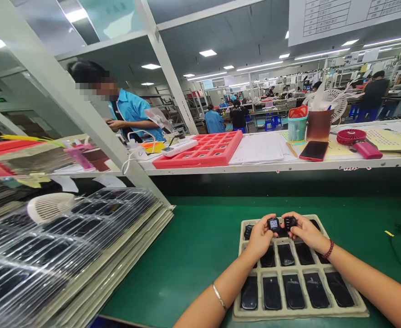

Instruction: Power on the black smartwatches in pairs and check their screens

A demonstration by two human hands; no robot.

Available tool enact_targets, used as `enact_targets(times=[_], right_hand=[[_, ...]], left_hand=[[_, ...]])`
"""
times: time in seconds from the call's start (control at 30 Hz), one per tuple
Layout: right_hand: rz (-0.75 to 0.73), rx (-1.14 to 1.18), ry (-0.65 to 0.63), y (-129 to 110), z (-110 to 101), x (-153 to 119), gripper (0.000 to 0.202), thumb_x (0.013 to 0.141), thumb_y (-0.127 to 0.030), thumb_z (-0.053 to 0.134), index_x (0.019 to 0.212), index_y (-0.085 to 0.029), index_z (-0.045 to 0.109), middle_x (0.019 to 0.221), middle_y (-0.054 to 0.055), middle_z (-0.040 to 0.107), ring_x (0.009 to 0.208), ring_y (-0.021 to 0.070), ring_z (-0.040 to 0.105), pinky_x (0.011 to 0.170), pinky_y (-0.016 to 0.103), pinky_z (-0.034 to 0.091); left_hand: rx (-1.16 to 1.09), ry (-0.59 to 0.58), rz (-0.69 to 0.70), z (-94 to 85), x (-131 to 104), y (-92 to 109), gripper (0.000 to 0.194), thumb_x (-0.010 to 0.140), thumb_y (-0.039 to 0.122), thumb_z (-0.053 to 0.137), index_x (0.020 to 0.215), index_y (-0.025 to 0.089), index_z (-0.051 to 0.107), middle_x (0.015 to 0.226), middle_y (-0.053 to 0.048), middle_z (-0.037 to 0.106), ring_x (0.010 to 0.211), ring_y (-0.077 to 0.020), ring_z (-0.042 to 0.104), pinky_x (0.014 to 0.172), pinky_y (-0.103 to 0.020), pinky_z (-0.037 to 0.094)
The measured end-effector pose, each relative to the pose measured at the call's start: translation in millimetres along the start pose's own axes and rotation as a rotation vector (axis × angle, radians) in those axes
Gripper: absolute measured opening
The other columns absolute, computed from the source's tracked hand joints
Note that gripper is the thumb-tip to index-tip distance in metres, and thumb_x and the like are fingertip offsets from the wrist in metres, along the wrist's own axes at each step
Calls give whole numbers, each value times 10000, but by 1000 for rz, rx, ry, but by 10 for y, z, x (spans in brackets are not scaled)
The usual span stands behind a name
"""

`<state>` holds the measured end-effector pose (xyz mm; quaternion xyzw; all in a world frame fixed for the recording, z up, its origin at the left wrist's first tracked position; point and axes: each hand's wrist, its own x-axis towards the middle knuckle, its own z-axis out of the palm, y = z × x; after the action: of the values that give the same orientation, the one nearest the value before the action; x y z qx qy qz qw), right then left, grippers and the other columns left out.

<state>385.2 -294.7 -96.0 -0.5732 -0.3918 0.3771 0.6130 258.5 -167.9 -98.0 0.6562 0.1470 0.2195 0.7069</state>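
Observation:
My left hand is closed on a small black smartwatch body whose lit screen shows a QR code. Close beside it, my right hand grips a second black smartwatch body with a few small light marks on its screen. Both hands are above the far rows of a beige moulded tray. Dark, rounded rectangular pieces lie in the tray's compartments, one in each of the near ones. My hands and forearms hide parts of the far compartments.
At the left are stacked trays under clear plastic, with a white fan on top. A shelf beyond the green bench bears a red foam tray, papers and a phone. A thin cable lies right. A person in blue stands beyond.

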Motion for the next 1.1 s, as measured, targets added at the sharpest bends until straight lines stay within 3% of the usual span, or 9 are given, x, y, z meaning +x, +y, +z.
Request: enact_targets(times=[0.17,0.33,0.5,0.73,1.1], right_hand=[[9,-15,-19,-43,3,-21,389,684,-159,498,1070,-204,480,918,19,616,589,100,546,550,249,437],[-11,-10,-24,-66,2,-23,279,764,-305,534,1020,-194,515,882,27,621,586,112,542,548,263,446],[8,27,-1,-50,0,-10,275,808,-415,507,943,-180,551,787,27,629,554,113,518,511,255,439],[-8,3,-27,-40,-14,-17,294,757,-353,583,1000,-192,534,866,30,633,554,106,533,525,255,442],[-36,-3,-46,52,17,-3,279,795,-426,574,940,-191,536,797,12,619,499,80,492,486,226,410]], left_hand=[[33,-3,-4,9,-15,40,475,648,27,460,1096,149,558,953,-57,619,725,-119,588,648,-236,501],[90,2,-17,23,-53,144,271,761,192,527,1020,133,580,821,-36,619,576,-85,556,593,-223,477],[83,4,-21,24,-55,144,243,752,206,552,983,138,584,821,-33,614,583,-88,562,576,-214,473],[42,10,3,14,-23,63,259,710,172,595,968,146,586,835,-32,618,613,-96,571,625,-234,492],[27,-9,-12,-9,-5,-40,240,727,279,597,922,139,583,776,-48,634,643,-137,582,523,-221,469]])
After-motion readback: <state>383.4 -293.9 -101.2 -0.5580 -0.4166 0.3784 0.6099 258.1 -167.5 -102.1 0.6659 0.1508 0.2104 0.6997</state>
